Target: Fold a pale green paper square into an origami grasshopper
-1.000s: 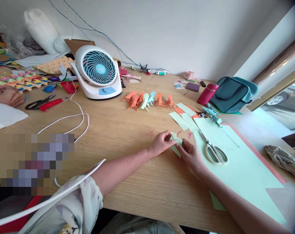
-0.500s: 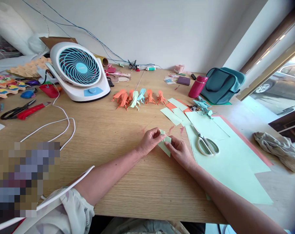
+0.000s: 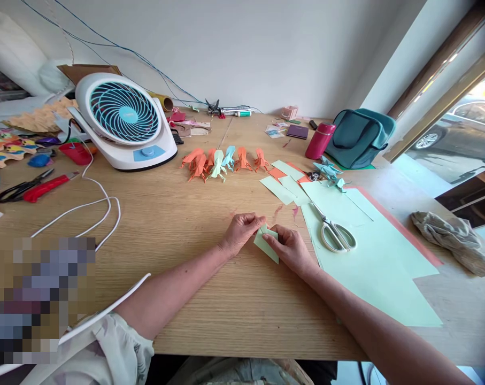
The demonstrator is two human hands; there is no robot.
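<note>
From where I sit, the far left of the light wooden table (image 3: 194,214) shows black-handled scissors (image 3: 20,188) beside a red utility knife (image 3: 49,183), then a white desk fan with a blue grille (image 3: 125,120) whose white cord (image 3: 93,206) loops toward me. Moving rightward, a row of small folded paper figures in orange and pale blue-green (image 3: 222,160) stands near the middle. Just below them my left hand (image 3: 242,231) and right hand (image 3: 292,250) meet, fingertips of both pinched on a small pale green folded paper piece (image 3: 266,243) that lies against the tabletop between them. I judge it nearly weightless, thin and limp, easily creased or torn, so the sensible grip is light, at the edges and corners beside the fold. To the right lie white-handled scissors (image 3: 334,232) on a large pale green paper sheet (image 3: 370,267), with a magenta bottle (image 3: 320,140), a teal bag (image 3: 360,138) and a crumpled grey cloth (image 3: 454,238) beyond
</note>
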